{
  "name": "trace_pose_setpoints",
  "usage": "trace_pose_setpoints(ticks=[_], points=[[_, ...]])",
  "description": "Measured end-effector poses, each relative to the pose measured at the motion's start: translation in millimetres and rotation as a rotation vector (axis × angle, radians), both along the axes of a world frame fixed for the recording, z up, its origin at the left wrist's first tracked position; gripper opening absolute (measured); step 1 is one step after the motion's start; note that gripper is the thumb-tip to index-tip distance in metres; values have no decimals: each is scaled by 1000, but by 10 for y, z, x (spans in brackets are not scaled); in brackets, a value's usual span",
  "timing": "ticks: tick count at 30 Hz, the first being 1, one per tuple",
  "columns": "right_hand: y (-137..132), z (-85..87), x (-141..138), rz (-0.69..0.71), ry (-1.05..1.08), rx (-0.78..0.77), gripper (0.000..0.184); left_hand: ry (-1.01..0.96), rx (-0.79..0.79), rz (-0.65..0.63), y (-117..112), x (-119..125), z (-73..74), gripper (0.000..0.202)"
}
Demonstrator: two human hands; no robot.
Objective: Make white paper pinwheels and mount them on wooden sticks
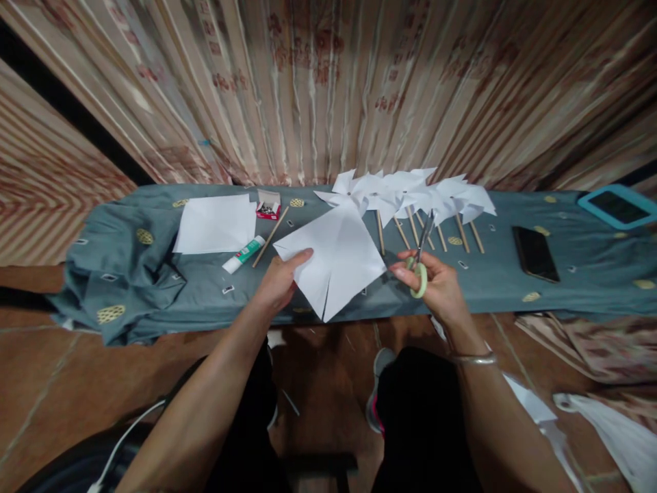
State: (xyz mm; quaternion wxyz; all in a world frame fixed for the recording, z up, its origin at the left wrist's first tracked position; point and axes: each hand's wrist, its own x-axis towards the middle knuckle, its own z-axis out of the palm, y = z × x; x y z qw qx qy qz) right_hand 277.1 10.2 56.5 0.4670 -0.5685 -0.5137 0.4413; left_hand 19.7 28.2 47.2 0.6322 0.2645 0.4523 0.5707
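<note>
My left hand [284,279] pinches the left side of a square white paper sheet [339,257], its thumb lying on top. Slits run inward from the sheet's corners, one plain at the near corner. Fold lines cross its middle. In my right hand [434,277] are scissors [419,274] with pale green handles, the blades pointing away from me. The scissors are just right of the sheet's right corner. Behind the sheet lie several white paper pinwheels [405,192] on wooden sticks, overlapping in a row.
Left on the cloth-covered bench [493,274] lie a stack of white paper [215,224], a glue stick [243,255], a loose wooden stick [270,237] and a red box [268,205] of small metal pieces. A phone [534,253] and a blue-framed tablet [620,205] lie right. Curtains [308,89] hang behind.
</note>
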Motion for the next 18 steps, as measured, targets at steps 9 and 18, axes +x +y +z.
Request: trace_pose_setpoints(ticks=[9, 18], points=[[0, -42, -89, 142, 74, -128, 44, 62, -136, -223, -92, 122, -35, 46], [100, -125, -438, -187, 241, 76, 48, -278, 23, -275, -130, 269, 54, 60]])
